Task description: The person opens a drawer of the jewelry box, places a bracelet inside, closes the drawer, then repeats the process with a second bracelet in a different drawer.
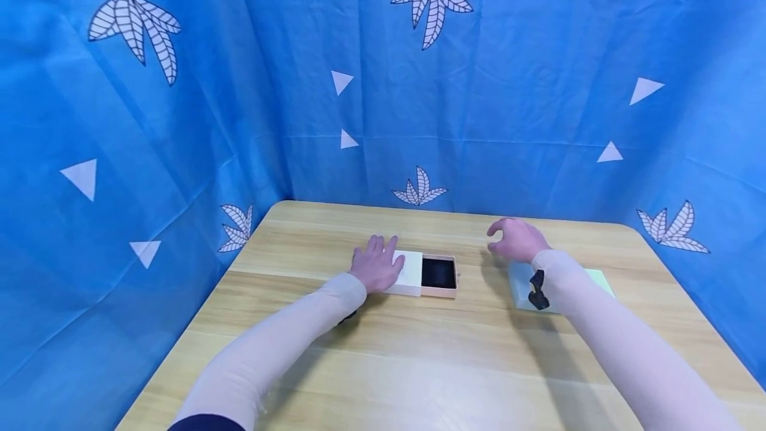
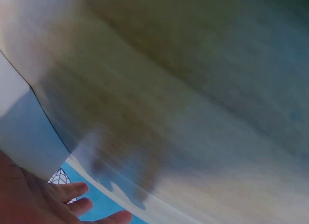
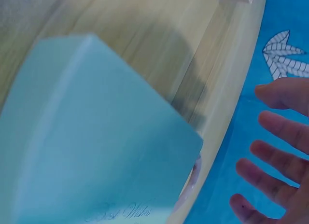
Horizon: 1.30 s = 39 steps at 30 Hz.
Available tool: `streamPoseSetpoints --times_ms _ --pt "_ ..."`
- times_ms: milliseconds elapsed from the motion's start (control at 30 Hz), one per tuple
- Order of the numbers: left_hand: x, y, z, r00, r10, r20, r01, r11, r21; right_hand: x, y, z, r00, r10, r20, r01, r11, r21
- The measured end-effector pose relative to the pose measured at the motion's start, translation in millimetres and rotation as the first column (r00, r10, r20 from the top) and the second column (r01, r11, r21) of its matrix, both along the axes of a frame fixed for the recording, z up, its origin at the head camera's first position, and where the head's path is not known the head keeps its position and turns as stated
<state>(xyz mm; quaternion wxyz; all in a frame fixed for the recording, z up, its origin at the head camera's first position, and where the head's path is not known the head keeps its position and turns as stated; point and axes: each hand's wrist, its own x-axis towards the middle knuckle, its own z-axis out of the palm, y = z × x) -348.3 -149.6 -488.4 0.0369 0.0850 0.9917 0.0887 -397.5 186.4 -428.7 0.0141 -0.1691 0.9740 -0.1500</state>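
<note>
A small white drawer-style box (image 1: 410,274) lies on the table, its pinkish tray (image 1: 439,292) with a black inside slid partly out to the right. My left hand (image 1: 376,266) rests on the left end of the white sleeve, fingers extended. The left wrist view shows that hand (image 2: 38,200) beside a pale box side. My right hand (image 1: 518,239) hovers with loosely bent fingers above and beyond a light blue-green box (image 1: 520,288). In the right wrist view nothing is between its fingers, and "Best Wishes" is printed on the box (image 3: 111,132).
The wooden table (image 1: 419,364) has rounded far corners. A blue curtain (image 1: 509,85) with white leaf and triangle prints hangs behind it and along both sides. My right forearm covers part of the blue-green box.
</note>
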Motion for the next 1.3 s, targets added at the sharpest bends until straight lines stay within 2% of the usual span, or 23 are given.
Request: streamPoseSetpoints --times_ms 300,433,667,933,1067,1300 --pt "-0.4 2.7 1.2 1.0 0.01 -0.024 -0.01 1.0 -0.006 -16.0 13 -2.0 0.996 -0.045 0.08 0.04 0.997 0.064" --pt "-1.2 4.0 1.9 1.0 0.013 -0.014 -0.013 1.0 -0.006 -24.5 21 -2.9 0.989 -0.063 0.134 0.052 0.995 0.082" --pt "-3.8 4.8 -2.3 1.0 0.012 -0.02 -0.012 1.0 -0.009 -35.1 34 -6.9 0.982 -0.101 0.161 0.083 0.99 0.112" --pt "1.5 3.3 2.1 0.999 0.009 -0.046 -0.01 1.0 -0.017 -36.6 38 -8.4 0.974 -0.107 0.199 0.085 0.99 0.116" --pt "1.5 2.7 -0.1 0.999 0.006 -0.04 -0.008 0.999 -0.036 -36.0 40 -11.3 0.967 -0.111 0.23 0.086 0.989 0.117" --pt "2.5 3.2 -0.8 0.999 0.012 -0.046 -0.014 0.999 -0.045 -39.3 40 -17.7 0.968 -0.105 0.227 0.072 0.986 0.148"
